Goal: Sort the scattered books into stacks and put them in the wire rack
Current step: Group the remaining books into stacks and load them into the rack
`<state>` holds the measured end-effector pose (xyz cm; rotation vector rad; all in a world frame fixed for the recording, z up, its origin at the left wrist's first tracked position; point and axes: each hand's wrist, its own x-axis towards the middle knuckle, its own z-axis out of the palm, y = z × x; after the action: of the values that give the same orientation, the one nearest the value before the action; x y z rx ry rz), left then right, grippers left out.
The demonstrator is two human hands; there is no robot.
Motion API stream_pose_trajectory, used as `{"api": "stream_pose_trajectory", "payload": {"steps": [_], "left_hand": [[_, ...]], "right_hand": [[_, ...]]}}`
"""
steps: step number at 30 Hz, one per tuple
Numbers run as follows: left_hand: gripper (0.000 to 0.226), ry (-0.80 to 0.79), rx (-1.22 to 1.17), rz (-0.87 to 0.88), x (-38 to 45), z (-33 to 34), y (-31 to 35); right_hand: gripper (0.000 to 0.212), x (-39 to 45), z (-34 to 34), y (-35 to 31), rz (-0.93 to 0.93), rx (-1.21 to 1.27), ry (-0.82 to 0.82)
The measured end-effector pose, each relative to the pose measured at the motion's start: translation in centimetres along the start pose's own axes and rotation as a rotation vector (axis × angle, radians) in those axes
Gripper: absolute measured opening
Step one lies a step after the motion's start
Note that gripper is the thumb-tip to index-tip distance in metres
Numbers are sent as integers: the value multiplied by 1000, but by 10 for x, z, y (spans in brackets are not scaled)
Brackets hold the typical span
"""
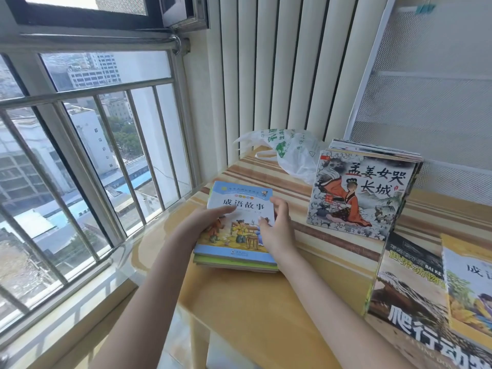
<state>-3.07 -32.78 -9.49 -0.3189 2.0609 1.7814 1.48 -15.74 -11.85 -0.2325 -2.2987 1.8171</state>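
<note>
A small stack of thin books lies on the table's left part, topped by a blue-bordered story book (241, 209). My left hand (205, 222) grips the stack's left edge, thumb on the cover. My right hand (277, 227) holds its right edge, thumb on the cover and fingers curled round the side. A second stack, topped by a book with a figure in an orange robe (359, 195), stands further right. A reptile book (410, 296) and a yellow book (468, 286) lie at the near right. The white wire rack (431, 102) rises behind the table at the right.
The table (253, 302) has a glossy yellow and striped cover. A crumpled white plastic bag with green print (290, 153) lies at its back edge. A barred window (87, 155) runs along the left; ribbed white panels stand behind.
</note>
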Motion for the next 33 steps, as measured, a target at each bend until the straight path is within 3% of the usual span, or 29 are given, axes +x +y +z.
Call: {"api": "stream_pose_trajectory", "payload": {"steps": [3,7,13,15,19,20,25,29,33], "left_hand": [[43,44,-62,106,-8,9,-8],[44,43,-203,394,-26,13,-7],[63,4,-206,748,-59,8,12],[66,-20,-158,788,-71,7,15],[44,3,-226,864,-90,6,41],[35,41,-246,871,-95,10,49],[21,241,-297,858,-99,31,60],[24,262,-305,794,-96,30,59],[55,194,-322,717,-90,35,31]], "right_hand": [[44,1,-1,-2,22,61,-1],[51,3,-12,-18,105,214,-35],[19,-4,-32,-61,-233,271,-161],[22,-6,-37,-71,-267,287,-170],[85,-11,-41,-92,-260,316,-169],[89,-11,-41,-97,-261,330,-162],[31,-11,-35,-107,-191,396,-17],[21,-10,-32,-115,-203,372,62],[29,-16,-34,-109,-270,404,38]]}}
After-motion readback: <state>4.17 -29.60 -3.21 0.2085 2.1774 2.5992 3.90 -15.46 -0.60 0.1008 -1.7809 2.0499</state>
